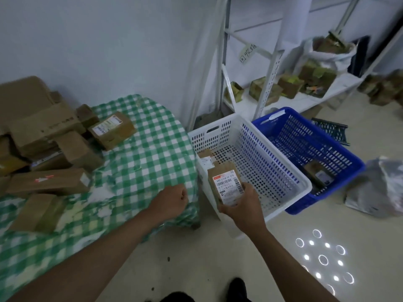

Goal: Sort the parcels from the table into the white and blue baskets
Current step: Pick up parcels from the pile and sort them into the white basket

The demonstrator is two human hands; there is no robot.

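Observation:
My right hand [242, 211] grips a small brown parcel [225, 186] with a white label, held over the near left corner of the white basket [281, 164]. Another small parcel [206, 159] lies inside that basket at its left side. The blue basket [340, 149] stands right of the white one and holds one dark parcel [319, 174]. My left hand [172, 202] hovers with curled fingers over the right edge of the table [152, 158], holding nothing. Several brown parcels [111, 129] lie heaped on the table's left part.
The table carries a green checked cloth. A white metal shelf [309, 99] with several small boxes stands behind the baskets. A grey plastic bag [379, 188] lies on the floor at the right, and a dark basket piece [331, 129] lies behind the blue basket.

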